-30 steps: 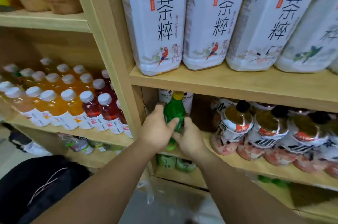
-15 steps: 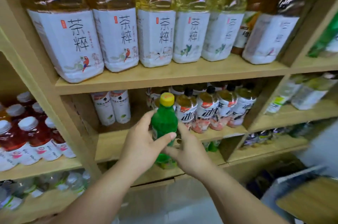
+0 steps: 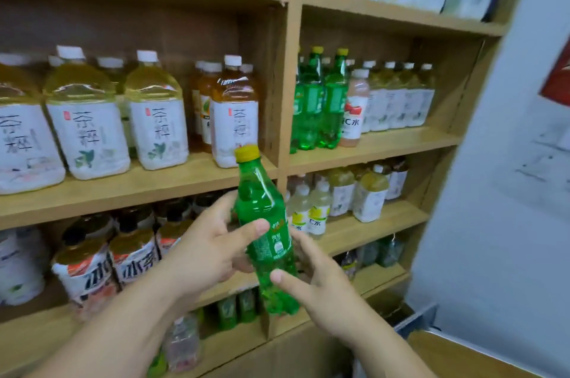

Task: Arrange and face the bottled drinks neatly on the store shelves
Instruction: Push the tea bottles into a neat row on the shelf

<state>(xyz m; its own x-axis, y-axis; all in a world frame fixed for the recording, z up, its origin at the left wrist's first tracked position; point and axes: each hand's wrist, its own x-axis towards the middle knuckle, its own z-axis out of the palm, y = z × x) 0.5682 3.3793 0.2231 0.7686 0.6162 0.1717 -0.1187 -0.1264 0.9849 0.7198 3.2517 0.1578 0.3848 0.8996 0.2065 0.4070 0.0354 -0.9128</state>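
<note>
I hold a green soda bottle (image 3: pixel 268 232) with a yellow cap in front of the wooden shelves, its top leaning slightly left. My left hand (image 3: pixel 209 251) grips its middle from the left, thumb across the label. My right hand (image 3: pixel 320 288) holds its lower part from the right, thumb on the front. On the upper right shelf (image 3: pixel 370 146) stand matching green bottles (image 3: pixel 320 103) beside a pink drink (image 3: pixel 354 109) and a row of pale tea bottles (image 3: pixel 398 97).
Large tea bottles with white labels (image 3: pixel 92 118) fill the shelf at left. Iced tea bottles with black caps (image 3: pixel 108 263) stand below them. Small pale bottles (image 3: pixel 339 199) sit lower right. A grey wall (image 3: pixel 509 192) closes the right side; a wooden divider (image 3: pixel 287 84) splits the bays.
Both hands have lifted the green bottle out of the lower shelf and carried it up and to the right. My view has swung right to the bay with the green bottles.
</note>
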